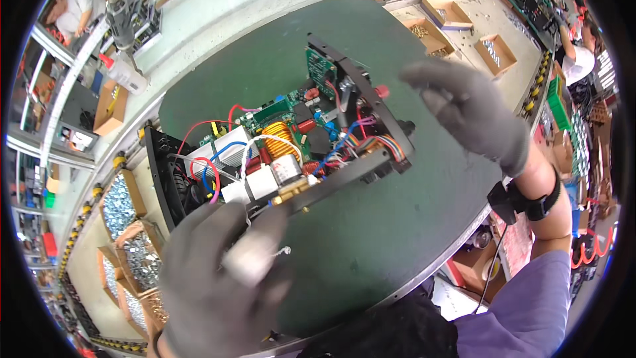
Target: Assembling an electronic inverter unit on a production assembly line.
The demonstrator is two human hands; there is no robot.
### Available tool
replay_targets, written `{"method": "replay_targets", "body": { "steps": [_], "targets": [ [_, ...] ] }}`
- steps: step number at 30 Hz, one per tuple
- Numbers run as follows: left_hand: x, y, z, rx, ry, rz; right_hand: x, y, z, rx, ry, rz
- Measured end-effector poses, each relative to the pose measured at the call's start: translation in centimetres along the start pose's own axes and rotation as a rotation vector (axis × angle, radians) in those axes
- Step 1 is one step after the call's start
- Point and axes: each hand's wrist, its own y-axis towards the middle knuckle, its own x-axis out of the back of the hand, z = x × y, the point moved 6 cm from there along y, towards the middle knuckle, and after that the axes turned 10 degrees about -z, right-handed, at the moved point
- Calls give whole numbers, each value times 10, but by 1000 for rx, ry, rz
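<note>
An open electronic unit (318, 185) with a black frame lies on the green work mat (371, 245). Inside it are green circuit boards, a yellow-wound coil (277, 138), silvery heat sinks and loose red, blue and white wires. My left hand (212, 285), in a grey glove, is at the unit's near left corner, its fingers closed round a small white object (252, 255). Motion blurs that object, so its kind is unclear. My right hand (474, 109), also gloved, is raised right of the unit's panel, fingers apart and nothing visible in them. A black strap circles that wrist.
Trays of small metal parts (122, 205) stand along the left edge; more cardboard trays (497, 53) lie at the far right. A powered screwdriver (119, 16) hangs at upper left above a white bottle (124, 74). Other people work at far left and far right.
</note>
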Motion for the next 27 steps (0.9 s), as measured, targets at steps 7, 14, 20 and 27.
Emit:
{"method": "replay_targets", "body": {
  "steps": [7, 14, 20, 27],
  "targets": [
    [-100, 64, -62, -250, 330, 47, -73, -82, -33, -226, 194, 182],
    [-118, 72, -61, -281, 283, 22, -89, -94, -43, -286, 317, 129],
    [-117, 81, -57, -178, 180, 140, -93, -93, -57, -325, 387, 98],
    [-92, 155, -8, 51, -317, 113, -101, -65, -79, -409, 611, -98]
  ]
}}
